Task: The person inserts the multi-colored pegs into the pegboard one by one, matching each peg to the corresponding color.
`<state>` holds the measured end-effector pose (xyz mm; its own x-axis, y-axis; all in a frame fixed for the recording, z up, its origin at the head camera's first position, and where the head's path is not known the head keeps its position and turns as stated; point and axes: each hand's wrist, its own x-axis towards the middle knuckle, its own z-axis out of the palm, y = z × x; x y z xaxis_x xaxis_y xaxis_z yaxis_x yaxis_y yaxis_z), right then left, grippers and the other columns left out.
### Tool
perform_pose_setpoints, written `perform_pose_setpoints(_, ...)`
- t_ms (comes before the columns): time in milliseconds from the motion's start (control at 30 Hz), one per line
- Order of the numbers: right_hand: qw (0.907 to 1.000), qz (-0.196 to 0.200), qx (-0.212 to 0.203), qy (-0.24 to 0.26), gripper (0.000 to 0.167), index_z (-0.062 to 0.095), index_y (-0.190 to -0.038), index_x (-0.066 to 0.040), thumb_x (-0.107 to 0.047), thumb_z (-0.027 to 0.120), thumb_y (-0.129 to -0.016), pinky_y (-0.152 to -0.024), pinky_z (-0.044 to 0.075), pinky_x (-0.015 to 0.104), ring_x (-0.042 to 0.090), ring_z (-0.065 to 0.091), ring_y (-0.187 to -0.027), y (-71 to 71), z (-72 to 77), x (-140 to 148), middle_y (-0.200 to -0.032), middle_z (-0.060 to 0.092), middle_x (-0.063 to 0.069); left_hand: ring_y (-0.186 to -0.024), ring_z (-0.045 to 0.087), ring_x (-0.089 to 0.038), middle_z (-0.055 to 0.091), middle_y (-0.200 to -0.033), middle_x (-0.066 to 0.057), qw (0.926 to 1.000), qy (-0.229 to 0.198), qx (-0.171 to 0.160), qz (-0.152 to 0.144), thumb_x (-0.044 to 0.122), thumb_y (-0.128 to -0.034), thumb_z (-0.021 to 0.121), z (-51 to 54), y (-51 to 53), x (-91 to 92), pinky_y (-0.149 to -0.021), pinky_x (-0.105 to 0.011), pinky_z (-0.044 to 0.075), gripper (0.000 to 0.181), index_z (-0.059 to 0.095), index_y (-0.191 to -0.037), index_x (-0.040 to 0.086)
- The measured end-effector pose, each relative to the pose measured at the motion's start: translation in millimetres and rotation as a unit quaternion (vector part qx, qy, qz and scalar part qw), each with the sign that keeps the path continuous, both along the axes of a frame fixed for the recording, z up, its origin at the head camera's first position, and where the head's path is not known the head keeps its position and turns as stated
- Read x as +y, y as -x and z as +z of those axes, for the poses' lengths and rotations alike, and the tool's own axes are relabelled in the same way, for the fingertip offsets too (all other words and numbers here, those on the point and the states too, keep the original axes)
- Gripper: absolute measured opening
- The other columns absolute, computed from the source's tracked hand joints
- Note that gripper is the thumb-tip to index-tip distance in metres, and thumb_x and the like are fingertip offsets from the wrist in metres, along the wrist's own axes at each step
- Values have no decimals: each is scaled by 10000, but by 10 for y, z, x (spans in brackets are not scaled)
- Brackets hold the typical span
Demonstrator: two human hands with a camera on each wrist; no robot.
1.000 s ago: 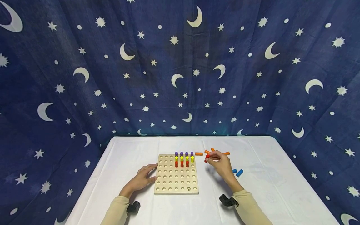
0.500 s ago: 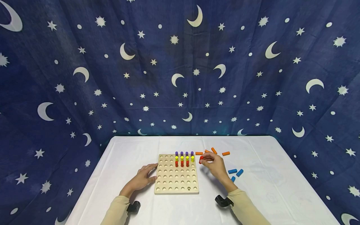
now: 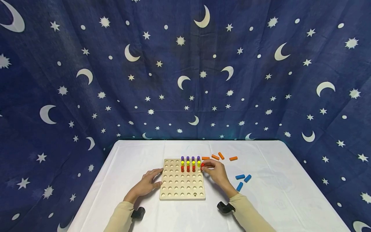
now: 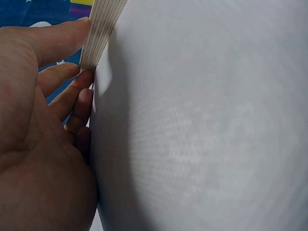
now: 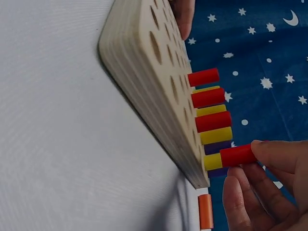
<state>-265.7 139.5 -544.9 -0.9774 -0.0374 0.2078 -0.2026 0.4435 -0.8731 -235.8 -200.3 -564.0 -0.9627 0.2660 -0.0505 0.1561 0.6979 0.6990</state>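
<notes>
A wooden pegboard (image 3: 179, 191) with rows of round holes lies on the table. In its far right part stand a purple row (image 3: 187, 158), a yellow row (image 3: 188, 163) and three red pegs (image 3: 188, 169). My right hand (image 3: 217, 173) pinches another red peg (image 5: 236, 156) between thumb and fingers at the board's right edge, in line with the red row. In the right wrist view this peg covers part of a yellow peg. My left hand (image 3: 146, 185) rests on the table, its fingertips and thumb touching the board's left edge.
Several loose orange pegs (image 3: 221, 155) lie beyond my right hand. Three blue pegs (image 3: 240, 177) lie to its right on the white tablecloth (image 3: 278, 193). A dark blue curtain (image 3: 162, 80) with moons and stars hangs behind the table.
My right hand has moved left with the red peg, from beside the orange pegs to the board's right edge. The left hand has stayed in place.
</notes>
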Motion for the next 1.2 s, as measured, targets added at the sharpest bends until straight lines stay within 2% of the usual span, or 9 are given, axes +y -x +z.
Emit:
perform_pose_setpoints(267, 9998, -31, -169, -107, 181, 755, -996, -97, -45, 765, -823, -703, 569, 244, 187, 718, -881, 12, -53, -71, -966, 764, 68, -1409, 382, -323, 488, -1494, -65, 10000, 4, 33, -14, 270, -895, 690, -7, 3, -5, -1175, -594, 240, 600, 488, -1453, 179)
perform_pose_setpoints(567, 9995, -53, -180, -272, 179, 753, -999, -113, -63, 770, -828, -720, 576, 261, 165, 715, -868, 43, -104, -97, -938, 767, 28, -1409, 379, -319, 484, -1499, -48, 10000, 8, 12, -1, 290, -894, 687, -18, 9, -6, -1177, -597, 230, 605, 482, -1457, 199)
perform_pose_setpoints(833, 9981, 27, 41, -610, 179, 754, -981, -125, -76, 786, -812, -757, 577, 336, 148, 706, -837, 38, -129, -116, -895, 764, -7, -1410, 376, -330, 483, -1500, -62, 9999, -118, -15, -39, 286, -889, 693, -15, 6, -18, -1175, -607, 226, 610, 486, -1454, 187)
perform_pose_setpoints(967, 9981, 49, 96, -612, 167, 758, -964, -107, -55, 779, -807, -753, 573, 325, 146, 700, -820, 45, -145, -123, -868, 760, -8, -1410, 377, -327, 482, -1500, -60, 9999, -87, 13, -58, 294, -891, 691, -23, 11, -22, -1178, -602, 225, 610, 485, -1455, 190)
perform_pose_setpoints(1200, 9982, 64, -6, -599, 171, 758, -960, -101, -40, 771, -801, -759, 565, 306, 148, 700, -823, 22, -98, -112, -858, 754, -4, -1420, 367, -328, 473, -1508, -53, 10000, -38, -53, -18, 297, -893, 686, -22, 3, -11, -1182, -604, 220, 612, 478, -1460, 198)
